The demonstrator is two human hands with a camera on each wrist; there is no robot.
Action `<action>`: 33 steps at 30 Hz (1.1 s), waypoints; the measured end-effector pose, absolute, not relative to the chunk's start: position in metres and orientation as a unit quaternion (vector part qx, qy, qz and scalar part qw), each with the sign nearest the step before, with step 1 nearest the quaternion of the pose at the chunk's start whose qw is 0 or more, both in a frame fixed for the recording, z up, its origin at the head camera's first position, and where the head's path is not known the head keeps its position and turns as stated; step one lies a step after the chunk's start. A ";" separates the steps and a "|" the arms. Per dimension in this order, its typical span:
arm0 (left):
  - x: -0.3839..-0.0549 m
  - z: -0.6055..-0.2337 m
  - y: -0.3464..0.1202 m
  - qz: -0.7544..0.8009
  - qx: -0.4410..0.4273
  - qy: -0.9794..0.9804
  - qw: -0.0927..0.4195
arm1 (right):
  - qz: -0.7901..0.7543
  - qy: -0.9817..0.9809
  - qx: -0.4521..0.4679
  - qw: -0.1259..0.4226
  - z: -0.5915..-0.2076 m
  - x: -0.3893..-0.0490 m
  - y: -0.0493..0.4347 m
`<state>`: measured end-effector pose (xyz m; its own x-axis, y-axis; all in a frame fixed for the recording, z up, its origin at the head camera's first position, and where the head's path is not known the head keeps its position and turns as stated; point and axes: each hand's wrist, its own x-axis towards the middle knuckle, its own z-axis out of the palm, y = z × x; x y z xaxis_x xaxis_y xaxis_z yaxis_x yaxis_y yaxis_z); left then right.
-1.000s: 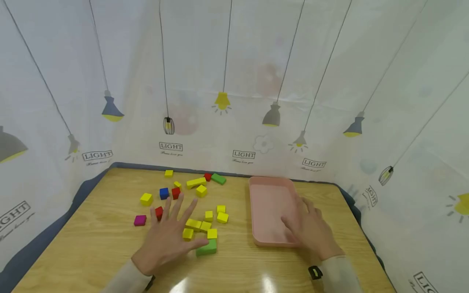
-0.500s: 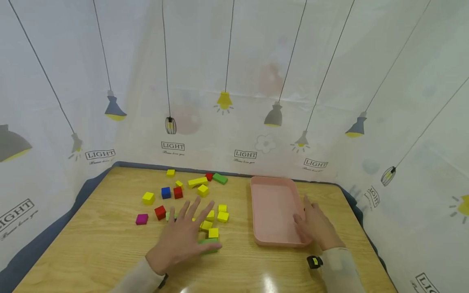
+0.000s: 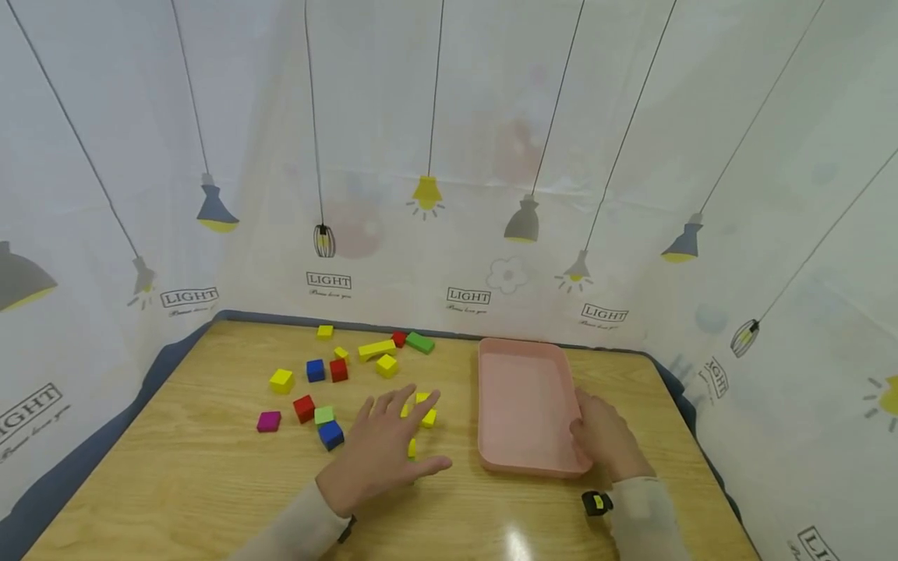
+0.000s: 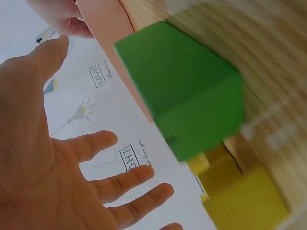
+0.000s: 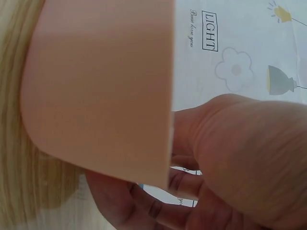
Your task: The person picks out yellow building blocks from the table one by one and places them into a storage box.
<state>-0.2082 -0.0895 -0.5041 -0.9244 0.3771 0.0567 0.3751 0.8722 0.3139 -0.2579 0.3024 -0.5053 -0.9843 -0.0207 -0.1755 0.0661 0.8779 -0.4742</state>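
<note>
My right hand (image 3: pixel 609 436) grips the right side of a pink tray (image 3: pixel 526 460), the thumb over the rim and the curled fingers outside the wall (image 5: pixel 105 110). Fingers spread and holding nothing, my left hand (image 3: pixel 382 452) hovers over several yellow blocks (image 3: pixel 429 419) and hides some of them. In the left wrist view a green block (image 4: pixel 192 91) stands close in front of that palm, with a yellow block (image 4: pixel 244 201) beside it. Left of the left hand lie a blue block (image 3: pixel 331 435), a light green block (image 3: pixel 324 415) and a red block (image 3: pixel 304 408).
Farther back on the wooden table (image 3: pixel 175 467) lie a long yellow block (image 3: pixel 376 350), a green block (image 3: pixel 420 342) and another blue block (image 3: pixel 316 370). A magenta block (image 3: pixel 269 421) is at the left. A lamp-print curtain (image 3: pixel 393 117) hangs behind the table.
My left hand has moved right across the blocks, uncovering the blue and light green ones. My right hand has closed on the tray's side.
</note>
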 end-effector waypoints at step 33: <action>-0.238 -0.515 -0.048 0.146 0.150 0.978 -0.015 | -0.251 0.966 0.008 0.064 -0.506 -0.250 0.301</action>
<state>-0.2378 -0.0475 -0.5147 -0.9548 0.2882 0.0734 0.2970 0.9126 0.2808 -0.2497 0.3007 -0.5063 -0.9918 -0.0166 -0.1271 0.0474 0.8738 -0.4839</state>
